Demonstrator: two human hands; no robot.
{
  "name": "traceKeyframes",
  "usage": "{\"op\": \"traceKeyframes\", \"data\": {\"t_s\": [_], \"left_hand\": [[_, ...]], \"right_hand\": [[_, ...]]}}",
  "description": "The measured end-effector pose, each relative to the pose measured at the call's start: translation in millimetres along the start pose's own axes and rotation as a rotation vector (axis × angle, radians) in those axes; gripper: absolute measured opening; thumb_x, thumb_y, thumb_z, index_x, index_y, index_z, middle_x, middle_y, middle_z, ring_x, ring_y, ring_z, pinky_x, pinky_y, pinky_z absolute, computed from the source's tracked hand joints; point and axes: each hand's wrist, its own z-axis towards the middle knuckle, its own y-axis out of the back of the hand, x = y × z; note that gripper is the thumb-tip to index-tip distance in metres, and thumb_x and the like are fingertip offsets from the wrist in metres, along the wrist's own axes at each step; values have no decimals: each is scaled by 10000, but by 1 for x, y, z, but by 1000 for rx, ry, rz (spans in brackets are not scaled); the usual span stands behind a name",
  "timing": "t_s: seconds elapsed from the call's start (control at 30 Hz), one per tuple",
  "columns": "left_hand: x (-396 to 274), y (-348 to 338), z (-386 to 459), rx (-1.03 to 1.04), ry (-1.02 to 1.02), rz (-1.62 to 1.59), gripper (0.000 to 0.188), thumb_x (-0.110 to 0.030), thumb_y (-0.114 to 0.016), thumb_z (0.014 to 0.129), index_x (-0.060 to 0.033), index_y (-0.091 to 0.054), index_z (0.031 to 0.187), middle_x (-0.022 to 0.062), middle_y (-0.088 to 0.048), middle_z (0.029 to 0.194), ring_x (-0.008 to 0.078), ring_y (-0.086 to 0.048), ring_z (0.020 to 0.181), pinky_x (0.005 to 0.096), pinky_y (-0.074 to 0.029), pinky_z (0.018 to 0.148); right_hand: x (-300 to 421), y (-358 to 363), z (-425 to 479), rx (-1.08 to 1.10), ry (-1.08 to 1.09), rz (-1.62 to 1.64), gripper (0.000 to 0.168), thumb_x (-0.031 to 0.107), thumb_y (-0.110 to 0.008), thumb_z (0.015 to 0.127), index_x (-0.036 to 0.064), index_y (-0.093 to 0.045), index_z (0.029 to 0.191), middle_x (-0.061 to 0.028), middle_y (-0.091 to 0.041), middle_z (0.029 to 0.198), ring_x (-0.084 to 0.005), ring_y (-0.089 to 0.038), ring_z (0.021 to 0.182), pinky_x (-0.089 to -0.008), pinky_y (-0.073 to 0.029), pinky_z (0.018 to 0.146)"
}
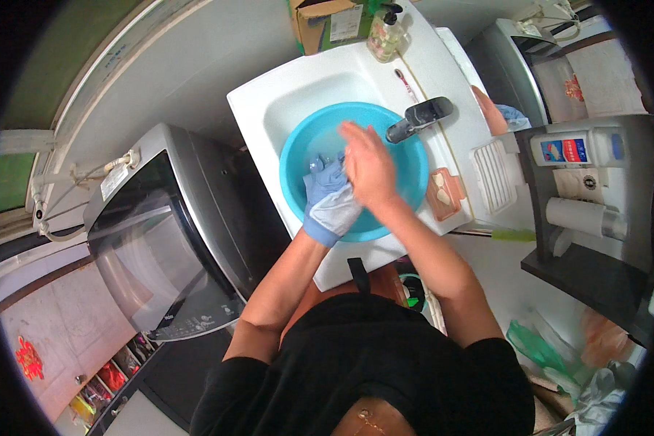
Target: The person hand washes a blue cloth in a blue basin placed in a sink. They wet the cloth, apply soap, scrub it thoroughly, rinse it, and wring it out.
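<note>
A light-blue and white cloth piece [332,210], sock-like in shape, is pulled over my left hand down to the wrist. The cloth hides the fingers, and only my left forearm [291,261] shows bare below the cuff. Against the cloth's right side lies my right hand [370,171], its fingers extended and blurred. Both hands are over a round turquoise plastic basin [354,234]. Blue fabric is bunched beyond the covered hand, and water appears to be in the basin.
The basin sits in a white washbasin [256,98]. A dark faucet [419,117] reaches over its rim. Nearby are a pink soap dish [444,193], a toothbrush [406,84], a pump bottle [386,35] and a cardboard box [332,27]. A washing machine [163,234] stands left, a dark shelf [583,278] right.
</note>
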Motion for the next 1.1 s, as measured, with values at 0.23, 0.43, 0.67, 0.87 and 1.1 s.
{"op": "traceKeyframes", "data": {"t_s": [0.23,0.43,0.67,0.87,1.1], "left_hand": [[14,4,-11,-33,65,-476,416,-219,-360,1071,-87,-380,1466,114,-456,1456,231,-430,1354,346,-314,1158],[-32,-1,0,100,-71,-140,454,-306,-295,1096,-115,-342,1504,102,-414,1513,220,-392,1391,362,-277,1182],[31,1,-7,320,-153,-1705,325,-264,-399,1082,-122,-493,1358,80,-551,1300,225,-519,1228,329,-373,1105],[-46,4,-11,-40,402,-1296,420,-304,-377,1076,-10,-493,1352,170,-557,1325,293,-574,1197,427,-455,1061],[-53,20,-18,240,309,-1810,523,-360,-380,1061,26,-453,1405,255,-518,1395,400,-539,1261,508,-420,1100]], "right_hand": [[45,-3,-39,123,184,203,408,81,-507,912,44,-604,1306,-172,-594,1348,-364,-550,1256,-495,-332,1146],[-4,-10,5,20,-58,108,387,87,-512,917,62,-615,1290,-195,-606,1309,-363,-541,1269,-464,-365,1123],[30,-21,-39,155,58,291,345,112,-537,918,25,-623,1240,-205,-623,1214,-374,-579,1171,-486,-415,1053],[-39,-21,1,-85,-128,336,127,78,-513,1001,1,-560,1090,-119,-601,857,-227,-654,827,-421,-582,835],[-27,-3,18,-235,-348,733,200,55,-455,1026,10,-539,1202,-137,-633,830,-199,-683,757,-365,-598,736]]}}
